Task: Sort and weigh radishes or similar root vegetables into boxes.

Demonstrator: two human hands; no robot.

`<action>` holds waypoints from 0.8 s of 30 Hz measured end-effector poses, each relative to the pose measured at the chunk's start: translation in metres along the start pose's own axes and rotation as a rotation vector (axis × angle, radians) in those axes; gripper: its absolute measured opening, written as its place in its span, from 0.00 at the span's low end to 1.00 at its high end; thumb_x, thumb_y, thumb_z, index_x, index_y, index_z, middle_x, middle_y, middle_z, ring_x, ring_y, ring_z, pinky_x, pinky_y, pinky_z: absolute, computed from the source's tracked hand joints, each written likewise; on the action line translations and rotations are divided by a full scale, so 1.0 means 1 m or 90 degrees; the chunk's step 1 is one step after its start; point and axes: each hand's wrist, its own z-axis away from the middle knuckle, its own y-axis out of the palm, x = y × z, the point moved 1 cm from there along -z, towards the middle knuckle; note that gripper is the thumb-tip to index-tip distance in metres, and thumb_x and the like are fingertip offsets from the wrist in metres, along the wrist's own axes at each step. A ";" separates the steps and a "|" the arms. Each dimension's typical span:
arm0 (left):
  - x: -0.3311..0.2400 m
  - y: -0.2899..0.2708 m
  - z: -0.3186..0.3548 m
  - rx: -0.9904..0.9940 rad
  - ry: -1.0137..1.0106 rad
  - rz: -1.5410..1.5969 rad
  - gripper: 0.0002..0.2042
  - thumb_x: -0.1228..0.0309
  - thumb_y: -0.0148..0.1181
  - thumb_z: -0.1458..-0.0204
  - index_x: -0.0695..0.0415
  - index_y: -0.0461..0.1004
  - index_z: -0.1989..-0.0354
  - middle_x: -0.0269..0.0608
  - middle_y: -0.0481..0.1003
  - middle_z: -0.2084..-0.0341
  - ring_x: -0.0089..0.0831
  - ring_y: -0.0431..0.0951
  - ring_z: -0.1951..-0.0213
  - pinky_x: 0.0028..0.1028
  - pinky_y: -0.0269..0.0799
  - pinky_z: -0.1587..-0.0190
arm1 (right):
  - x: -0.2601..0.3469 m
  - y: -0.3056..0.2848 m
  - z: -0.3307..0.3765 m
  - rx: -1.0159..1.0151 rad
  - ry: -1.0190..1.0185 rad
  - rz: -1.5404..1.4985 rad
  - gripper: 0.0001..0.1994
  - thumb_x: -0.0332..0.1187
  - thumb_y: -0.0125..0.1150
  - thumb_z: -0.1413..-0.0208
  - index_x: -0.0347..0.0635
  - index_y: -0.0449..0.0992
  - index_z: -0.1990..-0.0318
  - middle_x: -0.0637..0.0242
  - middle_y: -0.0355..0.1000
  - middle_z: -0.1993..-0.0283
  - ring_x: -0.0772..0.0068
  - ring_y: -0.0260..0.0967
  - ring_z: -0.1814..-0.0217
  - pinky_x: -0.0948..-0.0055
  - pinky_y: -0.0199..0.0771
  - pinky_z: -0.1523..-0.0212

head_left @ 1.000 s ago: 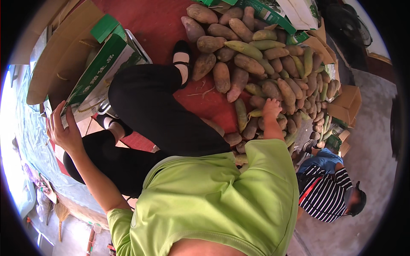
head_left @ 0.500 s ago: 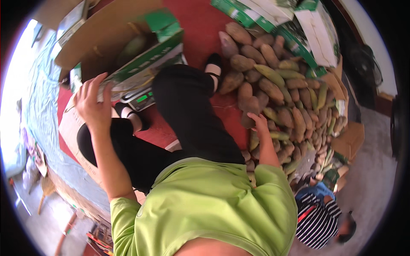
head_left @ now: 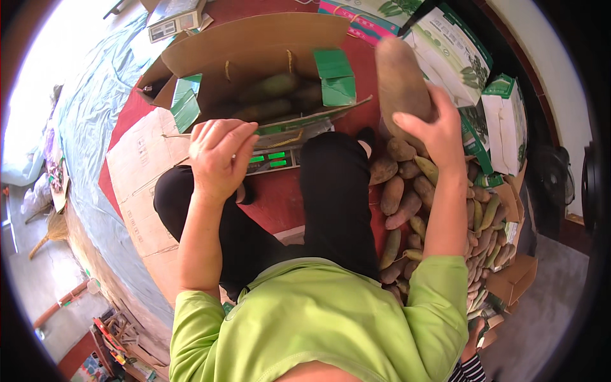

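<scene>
My right hand (head_left: 439,121) is raised above the heap, thumb and fingers wrapped round a big oblong brown vegetable (head_left: 401,79) that stands upright in it. Whether it is a root or a gourd, I cannot tell. In front of my knees a cardboard box (head_left: 254,54) with green end flaps stands open, and several long greenish vegetables (head_left: 270,87) lie in its shadowed inside. My left hand (head_left: 219,149) is at the box's near left edge, fingers bent over the front flap (head_left: 318,120). Below the box, a scale (head_left: 273,159) with lit green displays shows.
A large heap of brown and green vegetables (head_left: 407,204) covers the floor on my right. White and green printed cartons (head_left: 445,54) lie behind it. Flattened cardboard (head_left: 140,184) and a pale blue sheet (head_left: 95,127) are on my left. A person's striped garment (head_left: 471,369) shows at lower right.
My right hand has lifted the brown vegetable from the heap and carried it up and forward. My left hand stays at the box edge. The view has turned, showing more of the box's inside.
</scene>
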 end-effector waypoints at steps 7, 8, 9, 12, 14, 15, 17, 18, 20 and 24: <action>0.002 -0.002 -0.003 -0.002 -0.004 0.035 0.07 0.74 0.63 0.60 0.55 0.76 0.70 0.32 0.73 0.74 0.30 0.72 0.72 0.29 0.64 0.66 | 0.050 0.078 -0.082 0.076 -0.169 0.362 0.31 0.49 0.68 0.70 0.33 0.75 0.59 0.54 0.71 0.57 0.63 0.70 0.55 0.71 0.69 0.55; 0.002 -0.003 -0.004 0.002 0.000 0.033 0.07 0.73 0.63 0.60 0.55 0.76 0.70 0.32 0.73 0.74 0.30 0.72 0.71 0.29 0.64 0.67 | 0.053 0.090 -0.090 0.168 -0.082 0.352 0.32 0.50 0.68 0.71 0.34 0.75 0.59 0.54 0.73 0.59 0.62 0.71 0.57 0.70 0.70 0.56; 0.003 -0.003 -0.003 -0.001 -0.002 0.037 0.07 0.73 0.63 0.60 0.55 0.76 0.70 0.32 0.73 0.74 0.30 0.72 0.71 0.29 0.64 0.67 | 0.057 0.103 -0.097 0.258 0.006 0.340 0.33 0.52 0.67 0.71 0.34 0.76 0.60 0.54 0.74 0.61 0.62 0.72 0.59 0.68 0.71 0.57; 0.007 -0.003 -0.005 -0.002 0.009 0.037 0.07 0.73 0.63 0.59 0.55 0.76 0.70 0.32 0.73 0.74 0.30 0.72 0.71 0.29 0.64 0.67 | 0.060 0.144 -0.097 0.226 -0.048 0.379 0.30 0.56 0.63 0.73 0.41 0.79 0.65 0.56 0.76 0.64 0.58 0.74 0.61 0.66 0.73 0.59; 0.008 -0.003 -0.005 -0.003 0.012 0.046 0.07 0.72 0.63 0.59 0.54 0.76 0.69 0.32 0.73 0.73 0.31 0.72 0.70 0.30 0.64 0.66 | 0.054 0.165 -0.092 0.228 -0.060 0.289 0.28 0.55 0.61 0.68 0.40 0.78 0.64 0.57 0.76 0.64 0.59 0.74 0.60 0.67 0.72 0.57; 0.008 -0.004 -0.006 -0.007 0.011 0.047 0.07 0.72 0.63 0.59 0.54 0.76 0.69 0.32 0.73 0.73 0.31 0.72 0.70 0.30 0.64 0.66 | 0.045 0.173 -0.096 0.258 -0.037 0.187 0.25 0.51 0.60 0.61 0.39 0.78 0.62 0.58 0.76 0.63 0.61 0.73 0.59 0.68 0.71 0.56; 0.010 -0.006 -0.003 -0.005 0.007 0.042 0.07 0.71 0.63 0.59 0.54 0.76 0.70 0.32 0.73 0.74 0.31 0.73 0.69 0.30 0.64 0.66 | 0.051 0.175 -0.090 0.249 -0.039 0.121 0.21 0.47 0.60 0.56 0.37 0.77 0.61 0.58 0.76 0.63 0.65 0.73 0.60 0.70 0.71 0.57; 0.010 -0.006 -0.003 -0.010 0.002 0.036 0.07 0.71 0.63 0.59 0.54 0.76 0.70 0.32 0.73 0.74 0.31 0.73 0.69 0.30 0.64 0.66 | 0.055 0.174 -0.086 0.236 -0.035 0.053 0.18 0.42 0.61 0.52 0.35 0.76 0.60 0.58 0.75 0.63 0.69 0.73 0.60 0.72 0.71 0.58; 0.009 -0.005 -0.002 -0.006 -0.009 0.064 0.06 0.70 0.63 0.59 0.53 0.77 0.70 0.32 0.72 0.73 0.31 0.73 0.68 0.31 0.65 0.65 | 0.055 0.170 -0.079 0.211 -0.069 0.083 0.17 0.40 0.61 0.51 0.35 0.75 0.59 0.59 0.76 0.63 0.71 0.72 0.60 0.72 0.70 0.59; 0.005 -0.007 -0.004 -0.067 0.005 0.100 0.05 0.71 0.63 0.60 0.53 0.77 0.73 0.32 0.72 0.74 0.33 0.72 0.67 0.34 0.65 0.62 | 0.050 0.170 -0.060 0.246 -0.062 0.117 0.18 0.41 0.61 0.53 0.36 0.75 0.59 0.57 0.75 0.64 0.64 0.73 0.61 0.69 0.71 0.59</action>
